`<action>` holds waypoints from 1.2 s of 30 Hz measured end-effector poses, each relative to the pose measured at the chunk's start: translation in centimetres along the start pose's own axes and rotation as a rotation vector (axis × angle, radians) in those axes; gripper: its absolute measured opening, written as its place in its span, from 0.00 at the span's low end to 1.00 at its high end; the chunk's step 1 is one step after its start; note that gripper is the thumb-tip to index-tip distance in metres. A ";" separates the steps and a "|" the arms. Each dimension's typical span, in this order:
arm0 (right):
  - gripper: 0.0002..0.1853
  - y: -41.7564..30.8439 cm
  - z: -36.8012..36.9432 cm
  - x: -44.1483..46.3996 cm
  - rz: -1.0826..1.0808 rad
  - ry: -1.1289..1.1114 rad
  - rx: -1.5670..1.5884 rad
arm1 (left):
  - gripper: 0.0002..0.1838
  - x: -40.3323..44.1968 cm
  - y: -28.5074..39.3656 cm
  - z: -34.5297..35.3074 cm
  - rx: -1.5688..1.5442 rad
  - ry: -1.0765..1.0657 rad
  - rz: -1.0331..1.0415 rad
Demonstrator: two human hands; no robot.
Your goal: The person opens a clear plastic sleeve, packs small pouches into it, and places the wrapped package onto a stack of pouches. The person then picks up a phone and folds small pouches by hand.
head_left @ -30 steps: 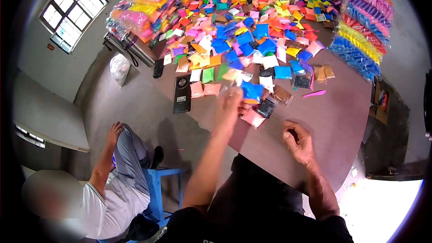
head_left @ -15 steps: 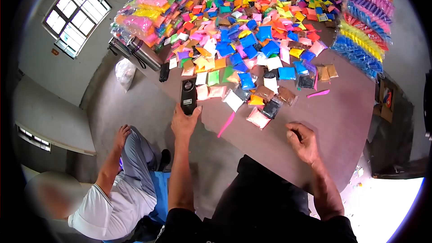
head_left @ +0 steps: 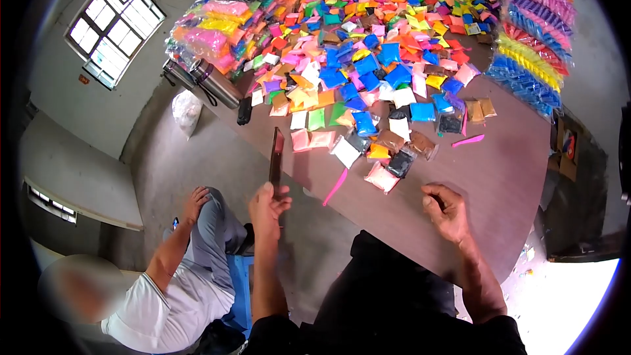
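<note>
Phone (head_left: 277, 158) — lower end in left hand (head_left: 265, 213).

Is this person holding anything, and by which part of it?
The left hand holds a phone by its lower end; the right hand holds nothing that shows.

Short black sleeves (head_left: 271, 334) leave both forearms (head_left: 481, 283) bare, with more plain black clothing (head_left: 388, 283) between them.

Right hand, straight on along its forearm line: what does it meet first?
Likely the brown packet up-right of the nearest black packet, past bare tabletop. Height of the right hand is unclear, so it might pass above.
</note>
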State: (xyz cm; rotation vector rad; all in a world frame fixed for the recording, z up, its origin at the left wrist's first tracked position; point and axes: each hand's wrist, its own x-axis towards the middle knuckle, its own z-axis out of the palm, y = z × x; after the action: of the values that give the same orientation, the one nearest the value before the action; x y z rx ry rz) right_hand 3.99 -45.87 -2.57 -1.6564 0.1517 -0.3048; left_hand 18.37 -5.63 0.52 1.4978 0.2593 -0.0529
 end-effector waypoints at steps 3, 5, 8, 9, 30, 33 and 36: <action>0.13 0.2 -0.3 -0.3 0.060 -0.050 -0.074 | 0.34 -4.7 0.1 3.0 -0.335 -0.284 -0.047; 0.12 -0.4 0.5 -0.4 0.087 -0.016 0.075 | 0.37 -7.7 0.0 6.9 -0.570 -0.463 -0.117; 0.24 -1.5 1.6 -0.6 0.041 -0.100 0.288 | 0.38 -10.9 -1.5 12.2 -0.767 -0.657 -0.282; 0.27 -1.5 2.0 -0.6 0.108 -0.105 0.448 | 0.39 -12.6 -1.3 15.0 -0.852 -0.595 -0.377; 0.22 -3.4 -0.3 -1.0 0.526 0.113 1.201 | 0.37 -16.3 -4.7 24.9 -1.181 -0.842 -0.703; 0.22 -2.3 -0.4 -1.1 0.506 0.093 1.320 | 0.38 -15.9 -5.6 24.7 -1.164 -0.890 -0.708; 0.22 -2.2 -0.7 -0.9 0.494 0.070 1.316 | 0.38 -15.8 -5.7 24.6 -1.138 -0.867 -0.739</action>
State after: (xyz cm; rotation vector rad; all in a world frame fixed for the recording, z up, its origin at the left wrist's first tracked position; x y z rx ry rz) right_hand 2.72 -45.98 -0.41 -0.2779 0.3168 -0.0329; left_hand 5.29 -32.41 -0.57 0.1107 0.0773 -0.9571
